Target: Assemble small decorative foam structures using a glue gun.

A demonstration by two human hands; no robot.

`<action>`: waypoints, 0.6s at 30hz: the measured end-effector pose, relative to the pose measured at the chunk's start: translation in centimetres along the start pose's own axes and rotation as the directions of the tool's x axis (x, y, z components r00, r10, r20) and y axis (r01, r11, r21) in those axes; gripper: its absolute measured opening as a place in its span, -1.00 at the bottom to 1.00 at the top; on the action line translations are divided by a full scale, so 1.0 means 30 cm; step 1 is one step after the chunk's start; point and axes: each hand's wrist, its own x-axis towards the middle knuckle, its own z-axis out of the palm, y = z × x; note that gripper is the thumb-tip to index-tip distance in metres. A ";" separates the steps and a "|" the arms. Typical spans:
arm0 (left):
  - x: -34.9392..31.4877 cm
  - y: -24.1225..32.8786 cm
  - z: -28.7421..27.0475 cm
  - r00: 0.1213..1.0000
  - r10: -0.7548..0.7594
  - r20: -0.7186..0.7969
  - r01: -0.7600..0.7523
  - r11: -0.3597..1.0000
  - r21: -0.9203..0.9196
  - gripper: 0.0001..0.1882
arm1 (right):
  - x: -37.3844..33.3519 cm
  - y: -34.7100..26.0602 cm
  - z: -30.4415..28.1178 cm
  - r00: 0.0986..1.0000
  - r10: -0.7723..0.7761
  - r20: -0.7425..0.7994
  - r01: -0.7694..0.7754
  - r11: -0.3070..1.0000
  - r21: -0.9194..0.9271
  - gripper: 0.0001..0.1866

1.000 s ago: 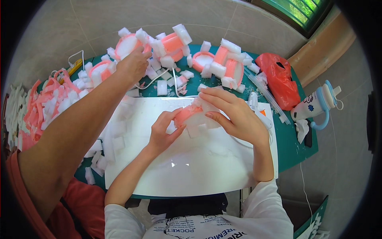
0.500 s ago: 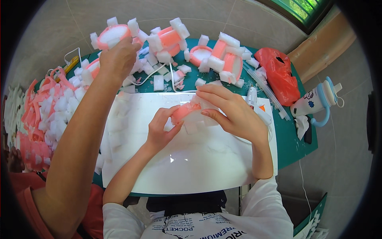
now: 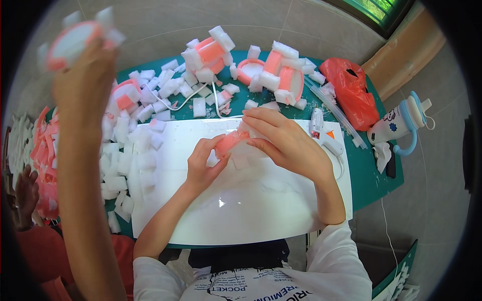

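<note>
Both hands meet over the white sheet (image 3: 241, 200) near the table's far edge: the left hand (image 3: 205, 163) pinches the near-left end of a pink foam strip (image 3: 230, 142), the right hand (image 3: 283, 143) clasps its far-right end and attached white foam blocks (image 3: 244, 159); its long axis runs between them.

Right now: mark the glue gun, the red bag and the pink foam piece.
glue gun (image 3: 321, 134), head view, its white body
red bag (image 3: 351, 93), head view, mid plastic
pink foam piece (image 3: 228, 142), head view, exposed pink face

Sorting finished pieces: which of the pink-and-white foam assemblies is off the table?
The one a co-worker's hand holds up at far left, the raised foam ring; the others rest on the green table.
</note>
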 end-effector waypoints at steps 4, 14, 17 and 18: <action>-0.002 -0.001 0.005 1.000 0.002 -0.006 -0.002 1.000 0.007 -0.52 | -0.002 0.003 0.006 1.000 -0.004 0.003 0.004 1.000 -0.028 -0.65; 0.001 0.004 0.000 1.000 0.000 -0.001 0.000 1.000 0.020 -0.51 | 0.002 0.005 0.003 1.000 0.012 0.012 -0.012 1.000 -0.023 -0.66; 0.001 0.006 0.008 1.000 -0.005 -0.017 0.006 1.000 0.015 -0.50 | 0.000 0.006 0.001 1.000 0.009 -0.004 -0.009 1.000 -0.012 -0.66; 0.006 0.005 0.006 1.000 -0.001 -0.019 0.001 1.000 0.018 -0.50 | 0.003 0.004 -0.001 1.000 0.005 -0.008 -0.005 1.000 -0.013 -0.66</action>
